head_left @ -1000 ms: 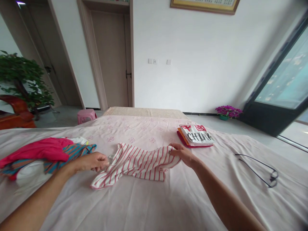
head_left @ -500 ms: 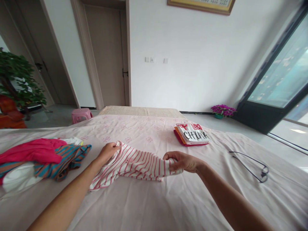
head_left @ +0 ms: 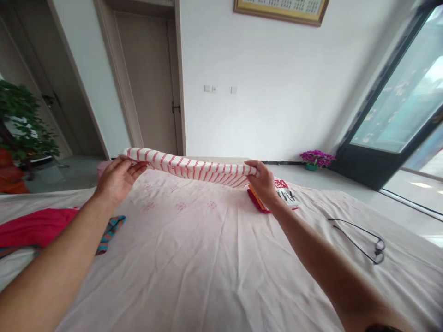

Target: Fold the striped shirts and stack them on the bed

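A white garment with red stripes (head_left: pixel 194 169) is stretched in the air above the far part of the bed, held from both ends. My left hand (head_left: pixel 119 177) pinches its left end between thumb and fingers. At the other end, my right hand (head_left: pixel 261 180) grips the cloth. Behind my right wrist lies a folded stack of clothes (head_left: pixel 289 197), white with lettering on top and orange and red beneath, partly hidden. What kind of garment the striped cloth is, I cannot tell.
Loose clothes, a red one (head_left: pixel 38 226) and a striped blue-and-brown one (head_left: pixel 112 233), lie at the left, partly behind my forearm. Glasses (head_left: pixel 379 251) rest on the pale bedsheet (head_left: pixel 194 276) at the right. Purple flowers (head_left: pixel 316 159) stand on the floor beyond.
Both hands have lifted the striped garment off the sheet and moved it away from me. My left hand has gone further left, and the cloth is now pulled out wide.
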Demonstrator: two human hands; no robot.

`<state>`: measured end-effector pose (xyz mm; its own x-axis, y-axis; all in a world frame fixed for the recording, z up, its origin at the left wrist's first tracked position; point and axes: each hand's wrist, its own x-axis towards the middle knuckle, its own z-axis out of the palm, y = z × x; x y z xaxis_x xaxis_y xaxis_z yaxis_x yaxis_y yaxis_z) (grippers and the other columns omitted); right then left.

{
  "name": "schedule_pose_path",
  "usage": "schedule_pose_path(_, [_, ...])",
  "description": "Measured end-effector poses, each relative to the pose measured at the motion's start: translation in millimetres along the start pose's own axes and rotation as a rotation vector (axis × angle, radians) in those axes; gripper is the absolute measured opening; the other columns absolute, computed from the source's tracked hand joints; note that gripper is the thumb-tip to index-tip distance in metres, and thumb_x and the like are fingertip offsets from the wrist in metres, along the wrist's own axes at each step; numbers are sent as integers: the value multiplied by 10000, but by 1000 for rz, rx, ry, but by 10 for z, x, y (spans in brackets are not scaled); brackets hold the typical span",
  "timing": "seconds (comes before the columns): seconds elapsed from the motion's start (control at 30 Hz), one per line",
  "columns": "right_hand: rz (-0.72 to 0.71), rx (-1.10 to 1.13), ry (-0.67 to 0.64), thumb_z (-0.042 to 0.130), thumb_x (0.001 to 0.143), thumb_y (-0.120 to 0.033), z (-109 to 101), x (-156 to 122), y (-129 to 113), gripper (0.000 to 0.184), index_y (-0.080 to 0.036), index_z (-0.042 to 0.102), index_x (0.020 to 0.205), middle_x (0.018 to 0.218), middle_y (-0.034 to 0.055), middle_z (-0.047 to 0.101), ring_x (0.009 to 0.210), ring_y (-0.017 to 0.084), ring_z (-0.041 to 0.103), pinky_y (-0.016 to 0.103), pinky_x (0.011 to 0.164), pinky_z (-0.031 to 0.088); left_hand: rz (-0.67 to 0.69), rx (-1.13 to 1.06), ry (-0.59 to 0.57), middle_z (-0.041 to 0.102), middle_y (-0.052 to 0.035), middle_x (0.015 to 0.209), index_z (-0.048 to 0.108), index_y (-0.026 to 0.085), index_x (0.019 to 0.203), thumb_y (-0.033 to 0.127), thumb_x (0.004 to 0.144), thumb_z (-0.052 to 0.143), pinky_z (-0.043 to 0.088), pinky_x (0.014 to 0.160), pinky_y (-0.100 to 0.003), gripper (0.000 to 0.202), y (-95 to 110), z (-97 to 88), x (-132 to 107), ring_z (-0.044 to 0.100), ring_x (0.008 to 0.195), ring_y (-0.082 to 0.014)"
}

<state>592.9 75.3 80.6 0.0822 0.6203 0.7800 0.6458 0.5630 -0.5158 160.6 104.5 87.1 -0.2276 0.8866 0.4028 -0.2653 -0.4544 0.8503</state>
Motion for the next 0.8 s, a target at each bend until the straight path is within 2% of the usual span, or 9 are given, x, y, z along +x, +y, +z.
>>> schedule_pose_path(0.1, [-89, -119, -240, 479, 643, -35, 3, -389, 218, 482, -199, 693, 1043, 1009, 53, 693, 966, 214, 621, 343, 890, 469, -137, 163, -99, 738, 7, 923, 675, 232, 931, 390, 670, 773, 554, 935, -416, 321, -244, -324, -301, 684, 916, -205])
schedule_pose_path(0.2, [-91, -238, -612, 492, 627, -15, -4, -882, 469, 512, -219, 712, 1042, 1018, 47, 698, 997, 212, 618, 321, 895, 457, -314, 589, -277, 751, -23, 942, 714, 214, 891, 414, 659, 693, 518, 975, -440, 307, -649, -720, -635, 679, 968, -254])
schedule_pose_path(0.3, [5, -325, -864, 533, 630, -36, -38, -1198, 611, 545, -244, 704, 1103, 1103, 38, 695, 1042, 214, 618, 291, 852, 455, -314, 942, -436, 765, -32, 961, 738, 229, 838, 396, 658, 610, 452, 1048, -428, 277, -981, -971, -877, 669, 1036, -280])
schedule_pose_path(0.43, [130, -409, -788, 552, 825, -215, 2, -1229, 601, 357, -233, 688, 1154, 1135, 58, 691, 1011, 204, 628, 285, 824, 444, -185, 1063, -465, 716, -67, 1195, 692, 216, 1131, 469, 782, 540, 466, 1011, -348, 457, -1187, -930, -1010, 640, 1135, -252])
schedule_pose_path(0.53, [195, -464, -762, 552, 891, -369, 114, -1148, 517, 403, -215, 642, 1252, 1108, 75, 701, 1016, 218, 623, 297, 824, 436, -124, 1176, -505, 673, -115, 1266, 614, 172, 1280, 478, 798, 558, 469, 972, -324, 573, -1239, -754, -1017, 627, 1141, -252])
schedule_pose_path(0.6, [225, -505, -805, 605, 857, -389, 174, -1120, 453, 410, -217, 658, 1225, 1040, 67, 713, 988, 223, 622, 292, 797, 430, -115, 1293, -534, 703, -108, 1173, 635, 188, 1252, 430, 791, 570, 475, 906, -305, 525, -1243, -663, -1011, 647, 1057, -242])
schedule_pose_path(0.67, [205, -535, -858, 637, 823, -336, 183, -1122, 390, 300, -218, 716, 1088, 950, 57, 713, 939, 216, 617, 282, 771, 420, -134, 1380, -548, 723, -75, 1038, 683, 220, 1140, 382, 785, 567, 472, 824, -280, 407, -1221, -626, -1011, 660, 940, -220])
schedule_pose_path(0.73, [121, -530, -865, 624, 800, -235, 140, -1151, 334, 177, -207, 738, 932, 904, 60, 696, 914, 206, 601, 278, 769, 413, -121, 1398, -567, 712, -50, 951, 700, 233, 1008, 359, 778, 562, 465, 785, -270, 296, -1172, -637, -1023, 653, 872, -206])
schedule_pose_path(0.8, [0, -470, -819, 599, 764, -138, 67, -1202, 293, 162, -197, 723, 850, 939, 70, 683, 945, 208, 582, 287, 805, 414, -25, 1350, -600, 698, -43, 960, 687, 232, 938, 344, 768, 566, 461, 833, -278, 236, -1105, -671, -1050, 641, 917, -212])
